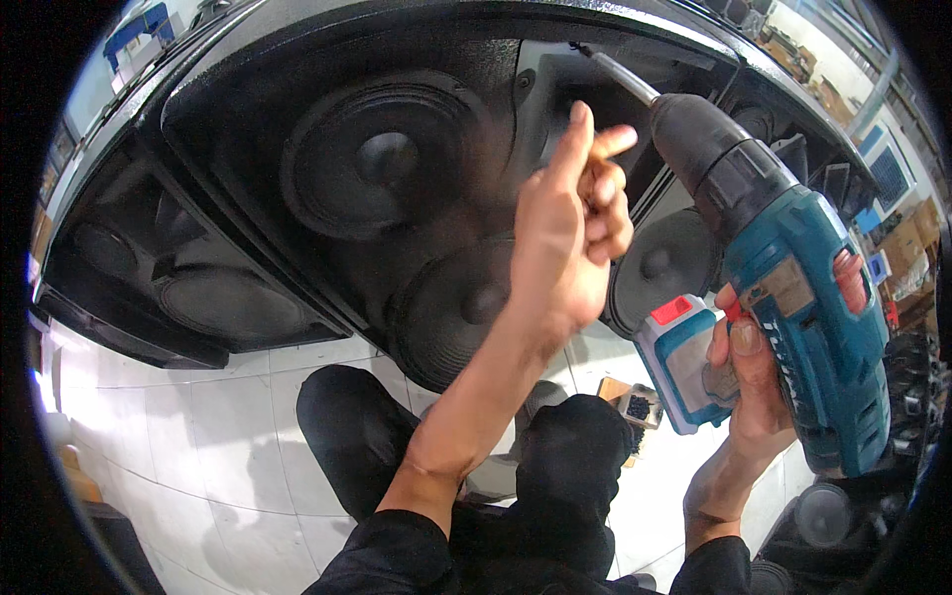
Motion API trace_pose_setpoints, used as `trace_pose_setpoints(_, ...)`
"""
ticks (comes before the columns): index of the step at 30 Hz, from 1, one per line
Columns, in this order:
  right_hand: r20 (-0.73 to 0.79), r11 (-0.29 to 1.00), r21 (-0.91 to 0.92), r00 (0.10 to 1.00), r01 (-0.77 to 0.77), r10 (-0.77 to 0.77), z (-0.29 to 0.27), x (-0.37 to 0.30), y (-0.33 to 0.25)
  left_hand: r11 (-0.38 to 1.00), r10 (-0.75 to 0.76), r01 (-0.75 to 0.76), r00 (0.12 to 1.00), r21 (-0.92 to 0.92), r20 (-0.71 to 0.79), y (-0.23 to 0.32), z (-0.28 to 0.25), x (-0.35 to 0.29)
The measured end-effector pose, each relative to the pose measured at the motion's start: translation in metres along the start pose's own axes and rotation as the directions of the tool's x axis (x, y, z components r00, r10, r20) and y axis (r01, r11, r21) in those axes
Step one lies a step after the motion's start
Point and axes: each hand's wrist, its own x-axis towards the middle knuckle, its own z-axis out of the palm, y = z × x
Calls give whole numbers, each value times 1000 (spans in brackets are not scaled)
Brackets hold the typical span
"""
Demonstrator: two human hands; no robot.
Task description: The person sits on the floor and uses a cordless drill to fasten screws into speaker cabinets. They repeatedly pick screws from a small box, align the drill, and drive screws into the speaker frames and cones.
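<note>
My right hand [751, 362] grips a teal and black cordless drill [793, 268], fingers wrapped round its handle above the white and teal battery with a red tab. Its long silver bit [625, 77] points up and left to the top of a black speaker cabinet [268, 74]. A small dark piece sits at the bit's tip, possibly a screw. My left hand [573, 223] is raised in front of the cabinet, left of the drill, its index finger stretched up and the others partly bent. Nothing shows in it. Two round speaker cones [389, 159] face me, the lower partly hidden by my left arm.
More black speaker cabinets [188, 288] stand to the left and right. On the white tiled floor [238, 426], beside my knee, a small open box [640, 405] holds dark small parts. Cardboard boxes [912, 238] and other goods line the right side.
</note>
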Motion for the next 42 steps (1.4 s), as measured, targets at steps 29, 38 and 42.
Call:
trace_pose_setpoints(29,-31,886,83,888,-455,459,-91,-100,15,728,-374,356,923,586,-95,-138,-120,9)
trace_pose_setpoints(38,-513,381,-79,366,-921,776,-181,-237,13,238,-854,730,471,640,-221,-283,-198,-49)
trace_pose_setpoints(42,-594,198,-58,193,-979,781,-199,-275,7,178,-973,699,231,693,18,-305,-173,-51)
